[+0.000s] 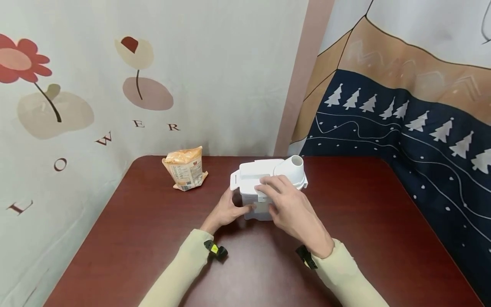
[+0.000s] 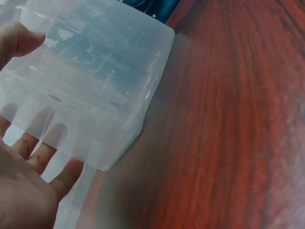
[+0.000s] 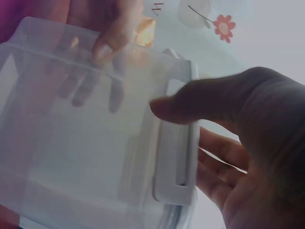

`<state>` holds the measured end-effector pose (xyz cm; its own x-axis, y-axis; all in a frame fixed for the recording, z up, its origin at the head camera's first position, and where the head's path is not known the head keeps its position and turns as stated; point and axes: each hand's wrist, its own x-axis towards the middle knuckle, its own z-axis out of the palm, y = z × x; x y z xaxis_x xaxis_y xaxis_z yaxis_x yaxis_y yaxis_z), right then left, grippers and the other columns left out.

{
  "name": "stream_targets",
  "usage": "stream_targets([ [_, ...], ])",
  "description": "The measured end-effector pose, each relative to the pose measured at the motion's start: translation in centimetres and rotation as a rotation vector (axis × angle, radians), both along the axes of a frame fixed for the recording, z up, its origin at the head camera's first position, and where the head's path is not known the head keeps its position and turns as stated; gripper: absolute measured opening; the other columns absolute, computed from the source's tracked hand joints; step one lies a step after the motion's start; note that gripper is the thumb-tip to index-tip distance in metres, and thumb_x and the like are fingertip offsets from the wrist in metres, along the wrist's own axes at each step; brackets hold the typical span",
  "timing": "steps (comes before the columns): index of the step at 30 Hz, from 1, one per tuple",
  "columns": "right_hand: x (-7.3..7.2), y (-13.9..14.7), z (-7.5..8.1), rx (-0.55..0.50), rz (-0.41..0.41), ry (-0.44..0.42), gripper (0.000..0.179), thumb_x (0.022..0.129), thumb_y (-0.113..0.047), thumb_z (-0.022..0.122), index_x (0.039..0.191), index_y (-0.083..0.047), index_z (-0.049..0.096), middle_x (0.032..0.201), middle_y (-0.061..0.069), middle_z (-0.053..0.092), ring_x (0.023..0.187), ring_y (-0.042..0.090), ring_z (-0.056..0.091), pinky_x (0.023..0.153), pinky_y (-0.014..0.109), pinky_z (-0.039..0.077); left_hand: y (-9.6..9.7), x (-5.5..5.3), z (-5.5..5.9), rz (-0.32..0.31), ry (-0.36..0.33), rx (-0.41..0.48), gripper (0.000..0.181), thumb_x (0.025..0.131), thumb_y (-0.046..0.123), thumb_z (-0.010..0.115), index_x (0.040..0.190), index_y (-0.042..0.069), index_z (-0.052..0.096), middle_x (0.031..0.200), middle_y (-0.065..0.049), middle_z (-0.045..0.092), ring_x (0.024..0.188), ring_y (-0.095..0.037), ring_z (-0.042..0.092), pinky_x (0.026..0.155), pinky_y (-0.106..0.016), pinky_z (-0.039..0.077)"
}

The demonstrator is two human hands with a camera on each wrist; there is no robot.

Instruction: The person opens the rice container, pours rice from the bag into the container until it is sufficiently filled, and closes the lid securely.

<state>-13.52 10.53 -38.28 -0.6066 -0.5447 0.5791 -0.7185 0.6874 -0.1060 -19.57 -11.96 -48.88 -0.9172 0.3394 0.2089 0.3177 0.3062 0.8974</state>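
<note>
A translucent plastic storage container (image 1: pixel 262 209) stands on the table, its white lid (image 1: pixel 255 170) bearing a round spout (image 1: pixel 294 164) at the right. My left hand (image 1: pixel 227 209) grips the body from the left side. In the left wrist view its thumb (image 2: pixel 21 40) lies over one face, with the other fingers around the opposite side. At the front edge, my right hand (image 1: pixel 293 209) pinches the lid, its fingers over the top and its thumb (image 3: pixel 174 109) against the white front latch (image 3: pixel 171 164). Another latch (image 1: pixel 235 181) sticks out at the lid's left end.
An orange and white food packet (image 1: pixel 186 169) stands at the back left of the dark red wooden table (image 1: pixel 153 238). Behind the table hang a pale flower-printed curtain (image 1: pixel 215 85) and a dark blue tree-patterned cloth (image 1: pixel 433 170).
</note>
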Motion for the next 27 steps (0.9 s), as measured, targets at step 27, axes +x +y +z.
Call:
stream_targets([
  [27, 0.0, -2.0, 0.2, 0.117, -0.109, 0.2, 0.033, 0.077, 0.006, 0.076, 0.101, -0.014, 0.065, 0.1, 0.006, 0.063, 0.083, 0.023, 0.058, 0.058, 0.033, 0.059, -0.2, 0.1, -0.5, 0.018, -0.008, 0.016, 0.073, 0.082, 0.018, 0.087, 0.143, 0.015, 0.047, 0.138, -0.007, 0.06, 0.123, -0.022, 0.056, 0.114, -0.046, 0.04],
])
